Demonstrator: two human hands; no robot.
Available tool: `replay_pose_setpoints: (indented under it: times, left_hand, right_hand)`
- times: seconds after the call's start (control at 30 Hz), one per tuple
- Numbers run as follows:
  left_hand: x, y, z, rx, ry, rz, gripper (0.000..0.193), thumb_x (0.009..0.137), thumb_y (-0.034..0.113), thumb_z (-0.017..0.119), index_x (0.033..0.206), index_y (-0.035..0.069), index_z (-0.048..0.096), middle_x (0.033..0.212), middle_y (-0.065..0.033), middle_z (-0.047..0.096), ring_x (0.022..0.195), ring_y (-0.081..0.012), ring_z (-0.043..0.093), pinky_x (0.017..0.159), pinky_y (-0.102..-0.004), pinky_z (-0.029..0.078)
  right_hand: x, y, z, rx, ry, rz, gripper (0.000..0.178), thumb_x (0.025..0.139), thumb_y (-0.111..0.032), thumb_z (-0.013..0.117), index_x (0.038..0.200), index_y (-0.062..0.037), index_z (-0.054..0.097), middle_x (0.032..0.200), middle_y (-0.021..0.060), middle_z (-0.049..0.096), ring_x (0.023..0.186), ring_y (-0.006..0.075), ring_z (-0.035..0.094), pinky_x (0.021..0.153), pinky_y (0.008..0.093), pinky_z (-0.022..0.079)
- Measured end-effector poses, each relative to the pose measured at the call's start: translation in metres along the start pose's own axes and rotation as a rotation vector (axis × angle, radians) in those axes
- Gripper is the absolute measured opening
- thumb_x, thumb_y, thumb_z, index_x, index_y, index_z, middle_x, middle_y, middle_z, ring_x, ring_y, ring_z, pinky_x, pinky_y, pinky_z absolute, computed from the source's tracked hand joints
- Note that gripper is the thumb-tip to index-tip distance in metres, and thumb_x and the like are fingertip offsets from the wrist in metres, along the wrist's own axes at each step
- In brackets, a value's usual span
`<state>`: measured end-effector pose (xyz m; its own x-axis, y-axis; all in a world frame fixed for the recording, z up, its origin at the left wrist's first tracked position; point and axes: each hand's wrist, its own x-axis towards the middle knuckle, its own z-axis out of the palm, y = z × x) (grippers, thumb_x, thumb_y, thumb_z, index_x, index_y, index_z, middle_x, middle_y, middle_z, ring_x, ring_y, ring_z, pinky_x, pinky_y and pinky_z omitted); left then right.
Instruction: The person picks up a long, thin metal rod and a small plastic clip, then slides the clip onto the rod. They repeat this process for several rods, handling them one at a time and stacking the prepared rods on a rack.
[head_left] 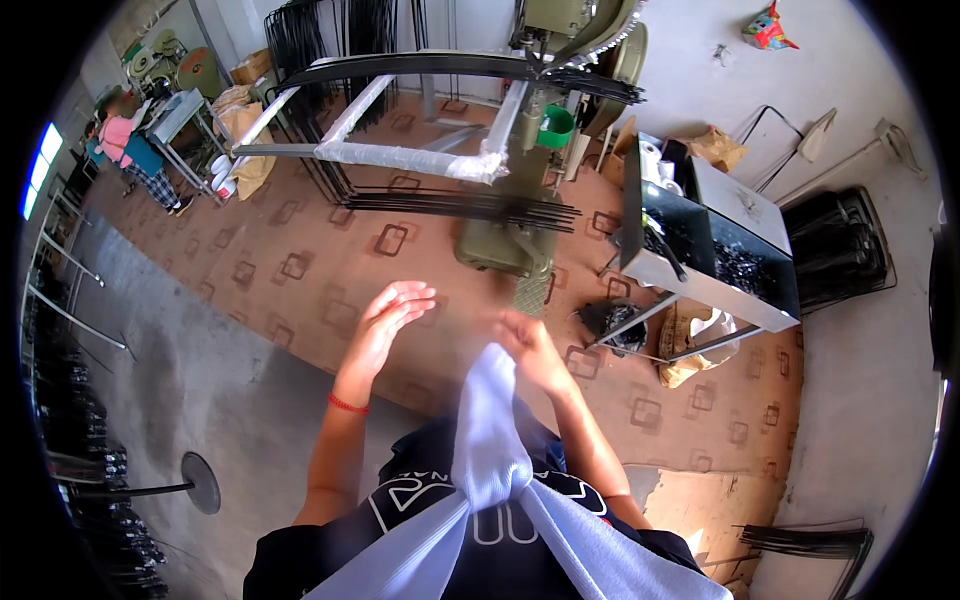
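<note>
My left hand point(388, 318) is raised in front of my body, with its fingers stretched out and nothing in it. A red band circles that wrist. To its right my right hand point(528, 345) is bent inward, its fingertips smeared by motion, so I cannot tell whether it holds anything. A light blue knotted cloth point(485, 420) hangs down my front, its tip close to the right hand. Beyond both hands stands an olive-green machine point(505, 250). Beside it, a rack wrapped in clear plastic point(400, 158) carries bundles of long, thin black strips point(460, 205).
On the right, a metal bin table point(715, 270) holds small black pieces, with bags beneath it. A green cup point(555, 126) is fixed by the machine. Black strips hang at the far wall. Another person point(130, 145) stands far left beside a workbench point(175, 112). A round-ended stand point(201, 483) is lower left.
</note>
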<state>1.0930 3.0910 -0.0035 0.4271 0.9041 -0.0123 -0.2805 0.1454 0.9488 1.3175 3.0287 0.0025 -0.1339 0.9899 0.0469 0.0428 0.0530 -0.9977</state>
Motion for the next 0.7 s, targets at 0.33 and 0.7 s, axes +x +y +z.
replay_pose_setpoints:
  times: [0.33, 0.7]
  left_hand:
    - [0.129, 0.027, -0.050, -0.026, 0.125, 0.036, 0.026, 0.087, 0.008, 0.043, 0.111, -0.001, 0.048, 0.107, -0.0143, 0.056, 0.098, -0.0221, 0.055, 0.087, -0.0305, 0.040]
    - [0.231, 0.031, -0.081, -0.147, 0.309, -0.022, 0.025, 0.086, 0.007, 0.044, 0.109, -0.002, 0.049, 0.105, -0.0136, 0.057, 0.097, -0.0232, 0.056, 0.089, -0.0328, 0.042]
  right_hand:
    - [0.311, -0.018, -0.028, 0.756, 0.118, -0.009, 0.036, 0.088, -0.014, 0.042, 0.120, 0.0028, 0.041, 0.111, 0.0151, 0.054, 0.098, 0.0223, 0.055, 0.086, 0.0319, 0.044]
    - [0.625, 0.086, -0.082, 1.311, 0.460, 0.119, 0.048, 0.082, -0.022, 0.054, 0.123, -0.0018, 0.039, 0.132, 0.0121, 0.036, 0.124, 0.0235, 0.029, 0.105, 0.0374, 0.016]
